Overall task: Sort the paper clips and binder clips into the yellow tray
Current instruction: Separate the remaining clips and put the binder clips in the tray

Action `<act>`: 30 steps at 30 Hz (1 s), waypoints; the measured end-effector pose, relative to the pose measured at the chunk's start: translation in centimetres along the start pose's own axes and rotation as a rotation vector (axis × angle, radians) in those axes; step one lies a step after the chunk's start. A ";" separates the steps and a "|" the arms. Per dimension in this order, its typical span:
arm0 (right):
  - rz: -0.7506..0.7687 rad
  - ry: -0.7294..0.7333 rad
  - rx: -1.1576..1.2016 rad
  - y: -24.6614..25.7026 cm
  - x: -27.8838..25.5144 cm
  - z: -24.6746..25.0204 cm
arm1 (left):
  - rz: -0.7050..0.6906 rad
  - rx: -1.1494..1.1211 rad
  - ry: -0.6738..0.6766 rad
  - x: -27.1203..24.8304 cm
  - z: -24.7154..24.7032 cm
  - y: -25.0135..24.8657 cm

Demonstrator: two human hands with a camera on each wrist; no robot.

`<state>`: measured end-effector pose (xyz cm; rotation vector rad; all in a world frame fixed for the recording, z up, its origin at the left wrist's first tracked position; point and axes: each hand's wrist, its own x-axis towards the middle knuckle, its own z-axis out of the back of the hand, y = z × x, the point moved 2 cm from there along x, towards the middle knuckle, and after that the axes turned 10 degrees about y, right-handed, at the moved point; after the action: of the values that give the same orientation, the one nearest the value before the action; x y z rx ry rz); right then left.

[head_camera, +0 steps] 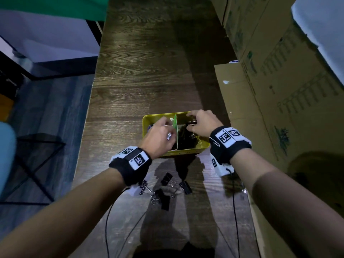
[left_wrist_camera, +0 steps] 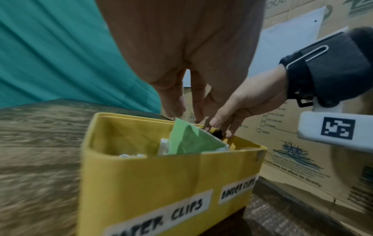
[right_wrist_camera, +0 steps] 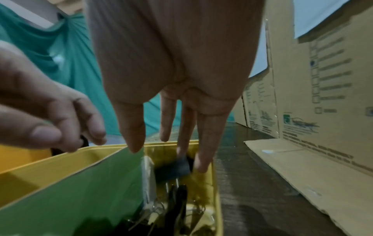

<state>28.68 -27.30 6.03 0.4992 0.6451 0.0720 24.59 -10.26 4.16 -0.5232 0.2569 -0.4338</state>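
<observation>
The yellow tray [head_camera: 186, 152] stands on the wooden table [head_camera: 141, 71], split by a green divider [head_camera: 175, 125] into a left part labelled "PAPER CLIPS" and a right part labelled "BINDER CLIPS" on its near wall. The left hand [head_camera: 161, 136] hangs over the tray's left part, fingers pointing down and loosely apart; whether it holds anything cannot be told. The right hand [head_camera: 202, 123] is over the tray's right part, fingers extended downward, with a black binder clip [right_wrist_camera: 179, 166] at its fingertips [right_wrist_camera: 201, 166]; the blur leaves it unclear whether the fingers pinch it or it is already loose. Below it, inside the tray's right part, lies a heap of black binder clips [head_camera: 186, 138]. The tray's left part holds some pale, shiny clips [left_wrist_camera: 131, 155], mostly hidden. In front of the tray, on the table between the wrists, four more binder clips [head_camera: 165, 190] lie scattered. Cardboard boxes [head_camera: 279, 71] stand to the right of the tray.
</observation>
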 end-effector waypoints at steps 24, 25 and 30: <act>0.103 0.312 -0.231 -3.8 -7.9 -16.9 | 0.147 0.178 0.646 -14.5 -6.3 7.4; 0.085 0.314 -0.199 -4.0 -8.1 -16.8 | 0.154 0.154 0.621 -14.6 -6.1 7.8; 0.042 0.238 0.063 -5.2 -8.6 -15.2 | 0.343 -0.301 0.397 -14.8 -4.7 9.9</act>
<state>12.34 -27.25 -2.06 0.5702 0.8722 0.1528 13.24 2.33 -3.17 -0.6706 0.7905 -0.1595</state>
